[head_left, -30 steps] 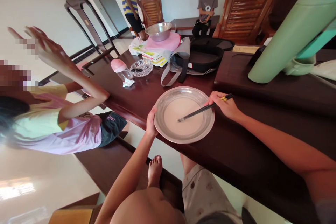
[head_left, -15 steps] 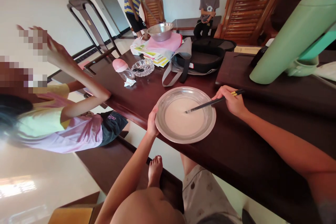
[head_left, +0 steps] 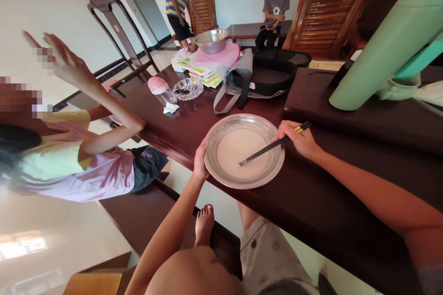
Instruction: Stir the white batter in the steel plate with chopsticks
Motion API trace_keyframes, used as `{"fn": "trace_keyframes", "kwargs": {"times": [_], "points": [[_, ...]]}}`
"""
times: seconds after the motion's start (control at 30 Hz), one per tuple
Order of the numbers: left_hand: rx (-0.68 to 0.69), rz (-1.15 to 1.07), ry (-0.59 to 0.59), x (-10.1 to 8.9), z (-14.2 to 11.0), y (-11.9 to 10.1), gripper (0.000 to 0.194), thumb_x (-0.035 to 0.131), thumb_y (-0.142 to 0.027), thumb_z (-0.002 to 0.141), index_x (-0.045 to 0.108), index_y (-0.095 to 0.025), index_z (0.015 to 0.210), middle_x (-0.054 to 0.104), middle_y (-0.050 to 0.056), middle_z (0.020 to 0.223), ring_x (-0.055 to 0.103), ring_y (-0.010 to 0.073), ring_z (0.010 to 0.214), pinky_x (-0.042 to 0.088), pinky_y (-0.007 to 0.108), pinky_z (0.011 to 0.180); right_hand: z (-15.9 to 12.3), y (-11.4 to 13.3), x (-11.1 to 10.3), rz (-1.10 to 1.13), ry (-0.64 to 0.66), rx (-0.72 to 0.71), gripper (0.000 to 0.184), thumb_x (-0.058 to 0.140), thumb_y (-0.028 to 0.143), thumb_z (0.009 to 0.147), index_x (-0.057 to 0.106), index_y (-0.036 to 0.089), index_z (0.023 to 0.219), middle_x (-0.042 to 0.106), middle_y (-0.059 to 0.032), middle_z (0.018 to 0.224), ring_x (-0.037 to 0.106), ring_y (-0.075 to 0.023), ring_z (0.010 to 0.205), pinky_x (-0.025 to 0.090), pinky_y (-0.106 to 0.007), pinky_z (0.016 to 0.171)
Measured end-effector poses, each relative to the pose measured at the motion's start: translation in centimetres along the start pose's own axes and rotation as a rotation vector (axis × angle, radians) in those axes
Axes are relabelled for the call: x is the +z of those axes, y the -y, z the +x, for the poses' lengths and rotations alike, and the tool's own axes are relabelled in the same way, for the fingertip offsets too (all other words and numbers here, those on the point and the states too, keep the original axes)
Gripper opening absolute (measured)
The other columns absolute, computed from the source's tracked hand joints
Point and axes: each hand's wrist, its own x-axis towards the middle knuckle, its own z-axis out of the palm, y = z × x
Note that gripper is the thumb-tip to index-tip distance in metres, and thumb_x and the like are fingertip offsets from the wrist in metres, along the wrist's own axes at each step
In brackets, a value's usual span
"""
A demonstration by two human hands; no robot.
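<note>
A wide metal basin [head_left: 210, 162] stands at the near edge of the dark wooden table, with a pale, milky liquid [head_left: 238, 150] in it. My left hand [head_left: 201, 160] grips the basin's left rim, its thumb on the edge and the other fingers hidden below. In my right hand [head_left: 298, 138] is a pair of black chopsticks [head_left: 266, 149] with yellow bands, held closed together over the basin's right rim. Their tips dip into the liquid near the middle of the basin.
Beyond the basin lie a black-and-grey bag [head_left: 266, 76], a glass ashtray [head_left: 188, 89], a pink-capped bottle [head_left: 161, 90] and a metal bowl [head_left: 212, 41] on books and pink cloth. A green thermos [head_left: 377, 50] stands right. One person sits left; two others are at the back.
The chopstick tips have moved toward me and slightly left through the liquid. My right hand has shifted a little left. The left hand and the basin stay in place.
</note>
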Motion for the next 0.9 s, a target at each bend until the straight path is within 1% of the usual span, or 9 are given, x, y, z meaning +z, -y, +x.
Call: {"fn": "trace_keyframes", "kwargs": {"times": [0.1,0.2,0.37,0.43,0.53,0.63,0.7,0.83,0.9], "points": [[0.012,0.001,0.013,-0.02,0.01,0.02,0.049,0.074,-0.05,0.07,0.071,-0.018,0.108,0.077,0.008,0.104,0.071,0.0317,0.103,0.056,0.04,0.089,0.07,0.12,0.0,-0.044,-0.058,-0.032,0.041,0.066,0.054,0.087,0.067,0.022,0.063,0.069,-0.0019,0.062,0.069,-0.0185,0.063,0.054,-0.033,0.068],[-0.001,0.003,0.01,-0.08,0.01,0.05,0.05,0.075,-0.051,0.07,0.071,-0.018,0.108,0.077,0.008,0.102,0.071,0.0316,0.102,0.057,0.04,0.088,0.11,0.2,-0.13,0.009,-0.12,-0.051,0.043,0.066,0.053,0.087,0.063,0.022,0.058,0.067,-0.001,0.058,0.068,-0.0183,0.06,0.052,-0.033,0.063],[-0.002,0.025,-0.012,-0.03,-0.1,0.02,0.05,0.073,-0.052,0.071,0.072,-0.018,0.107,0.077,0.008,0.103,0.07,0.0324,0.104,0.057,0.04,0.088,-0.12,0.35,0.05,-0.061,0.032,-0.031,0.041,0.064,0.054,0.089,0.068,0.022,0.063,0.07,-0.0024,0.065,0.068,-0.0182,0.063,0.054,-0.033,0.067],[0.001,0.026,-0.012,0.05,-0.14,-0.03,0.049,0.073,-0.052,0.07,0.072,-0.018,0.106,0.076,0.008,0.107,0.07,0.0326,0.105,0.057,0.04,0.088,-0.02,0.28,-0.13,-0.072,-0.026,-0.056,0.039,0.064,0.052,0.089,0.068,0.022,0.065,0.07,-0.0019,0.065,0.069,-0.018,0.065,0.054,-0.033,0.07],[-0.004,0.009,-0.004,0.13,-0.13,-0.08,0.047,0.074,-0.05,0.071,0.072,-0.018,0.105,0.076,0.008,0.109,0.07,0.0323,0.106,0.057,0.04,0.089,0.09,0.05,-0.4,0.015,-0.106,-0.078,0.041,0.064,0.049,0.09,0.064,0.022,0.059,0.066,-0.0001,0.059,0.067,-0.0168,0.06,0.052,-0.031,0.065],[0.001,0.001,0.004,0.09,-0.07,-0.08,0.046,0.074,-0.049,0.071,0.072,-0.019,0.106,0.077,0.008,0.106,0.069,0.0326,0.107,0.057,0.04,0.09,-0.11,0.06,-0.15,0.022,-0.002,-0.038,0.042,0.063,0.051,0.091,0.065,0.022,0.06,0.068,-0.0008,0.06,0.067,-0.0172,0.06,0.052,-0.031,0.063],[0.017,0.009,0.007,0.02,-0.06,-0.05,0.046,0.073,-0.049,0.072,0.072,-0.019,0.107,0.077,0.008,0.106,0.069,0.0327,0.108,0.056,0.041,0.091,-0.19,0.23,0.05,-0.058,0.048,-0.018,0.04,0.063,0.053,0.09,0.068,0.022,0.064,0.071,-0.0022,0.065,0.069,-0.0181,0.065,0.054,-0.033,0.068],[0.017,0.024,0.006,-0.09,-0.07,0.02,0.045,0.073,-0.049,0.072,0.072,-0.018,0.106,0.076,0.007,0.109,0.069,0.0319,0.108,0.055,0.04,0.093,0.11,0.4,-0.23,-0.063,-0.099,-0.049,0.042,0.065,0.056,0.087,0.065,0.023,0.06,0.068,-0.0012,0.061,0.068,-0.0184,0.063,0.054,-0.033,0.068],[0.008,0.02,0.004,-0.1,-0.07,0.03,0.046,0.073,-0.049,0.072,0.072,-0.018,0.106,0.076,0.007,0.107,0.07,0.0316,0.107,0.055,0.04,0.093,0.17,0.38,-0.33,-0.017,-0.116,-0.05,0.045,0.065,0.056,0.087,0.062,0.023,0.056,0.066,-0.0008,0.057,0.066,-0.0177,0.058,0.053,-0.033,0.063]]}}
